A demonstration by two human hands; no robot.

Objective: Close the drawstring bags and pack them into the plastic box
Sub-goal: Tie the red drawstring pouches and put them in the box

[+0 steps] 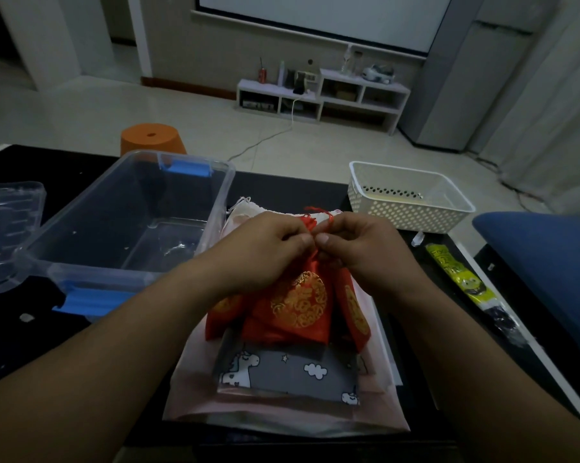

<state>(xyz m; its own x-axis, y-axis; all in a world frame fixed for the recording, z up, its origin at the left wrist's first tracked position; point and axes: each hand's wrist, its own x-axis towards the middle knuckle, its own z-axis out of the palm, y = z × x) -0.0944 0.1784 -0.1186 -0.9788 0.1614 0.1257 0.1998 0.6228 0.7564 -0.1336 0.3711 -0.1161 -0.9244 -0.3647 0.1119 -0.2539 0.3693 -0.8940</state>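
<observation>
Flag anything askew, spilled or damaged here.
Nothing spilled or damaged. The left red bag and right red bag splay askew beside the middle red bag, whose neck the left hand and right hand pinch. The plastic box holds no bags.

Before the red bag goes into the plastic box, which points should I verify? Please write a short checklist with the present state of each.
1. Left hand and right hand both pinch the red bag at its neck: ok.
2. Neck pulled fully shut: cannot tell, the fingers cover it.
3. Plastic box open, lid off, to its left: ok.
4. Room in the box: ok.
5. Grey bag underneath closed: cannot tell.
</observation>
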